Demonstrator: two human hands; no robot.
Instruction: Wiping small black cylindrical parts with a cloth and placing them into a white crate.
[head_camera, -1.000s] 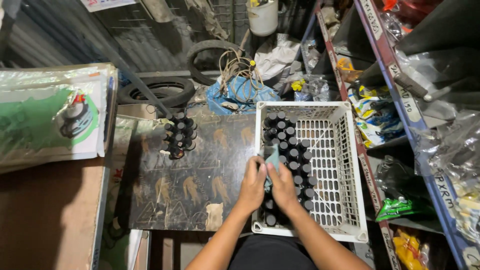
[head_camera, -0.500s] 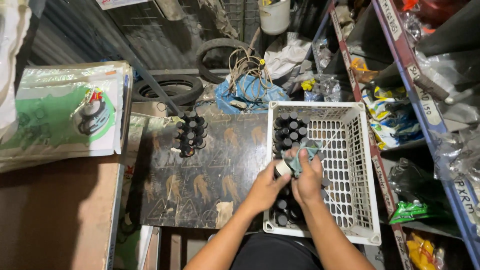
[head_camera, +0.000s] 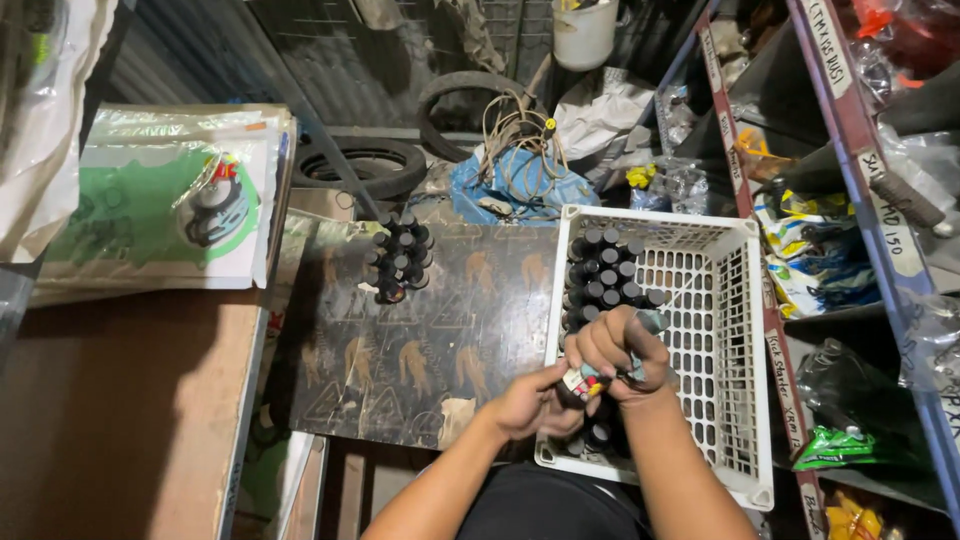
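Small dark bottle with a coloured label, held over the near left corner of the white perforated plastic crate, long axis tilted up-right. Left hand grips its base; right hand clenched around its top. Matching dark-capped bottles stand upright in rows inside.

A dark patterned board carries everything: far-left on it, a cluster of small dark bottles; at its right, a white plastic crate.
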